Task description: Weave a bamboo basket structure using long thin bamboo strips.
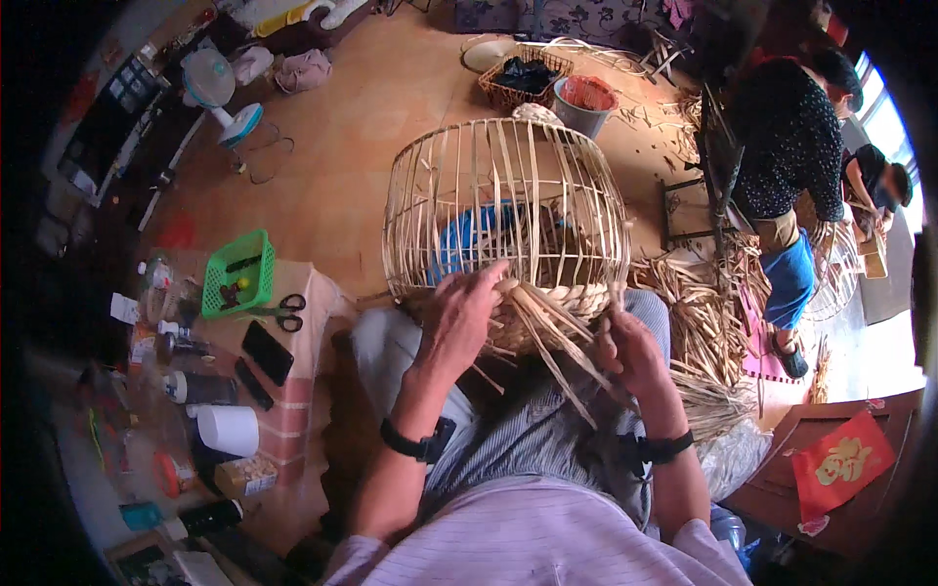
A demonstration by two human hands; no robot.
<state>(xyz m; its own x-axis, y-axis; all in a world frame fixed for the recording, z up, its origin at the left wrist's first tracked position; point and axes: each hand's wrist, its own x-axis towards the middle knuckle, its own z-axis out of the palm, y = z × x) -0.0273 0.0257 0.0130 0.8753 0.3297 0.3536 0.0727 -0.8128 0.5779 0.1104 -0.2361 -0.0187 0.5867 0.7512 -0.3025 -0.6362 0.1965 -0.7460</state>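
A large half-woven basket (508,168) rests across my lap, its bare upright ribs forming an open frame. Thick braided straw (576,301) runs around its near, lower part. My left hand (462,314) grips this weave, the index finger laid along the braid. Loose dried-leaf strips (552,337) fan out from there toward my legs. Beside the basket's right edge, my right hand (633,350) is closed, thumb and fingers pinched on a straw strip (616,296). Its lower fingers are curled, and part of the strip is hidden by them.
To the left, a table (301,366) holds a green plastic basket (237,273), scissors (285,311), a phone (267,353), a white cup (229,430) and several jars. Straw piles (699,327) lie right. Two people work there; a bucket (584,105) and a fan (210,80) stand beyond.
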